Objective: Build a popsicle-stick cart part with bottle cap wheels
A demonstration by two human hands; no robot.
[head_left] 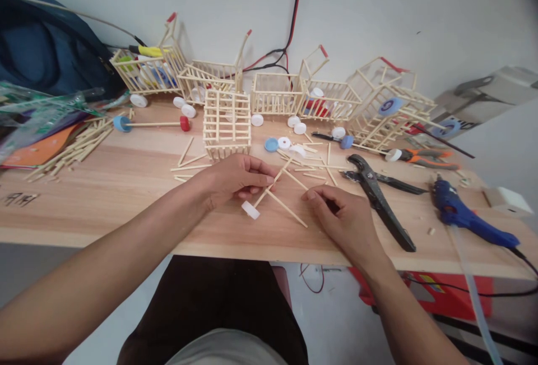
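My left hand (247, 179) pinches a thin wooden stick between thumb and fingers. A white bottle cap (251, 209) sits on the stick's near end like a wheel. Two more sticks branch off toward the right: a lower wooden stick (288, 209) with a free end, and an upper wooden stick (297, 179). My right hand (336, 211) has its thumb and forefinger closed at the far end of that upper stick. Just behind my left hand stands a small stick cage (227, 124). Loose sticks (313, 166) lie beyond the joined sticks.
Several miniature stick shopping carts (275, 93) with cap wheels line the wall. Black cutters (380, 199), a blue glue gun (466, 213) and orange-handled pliers (432, 157) lie to the right. At the left are a stick pile (79, 146) and a cap-wheeled axle (153, 124).
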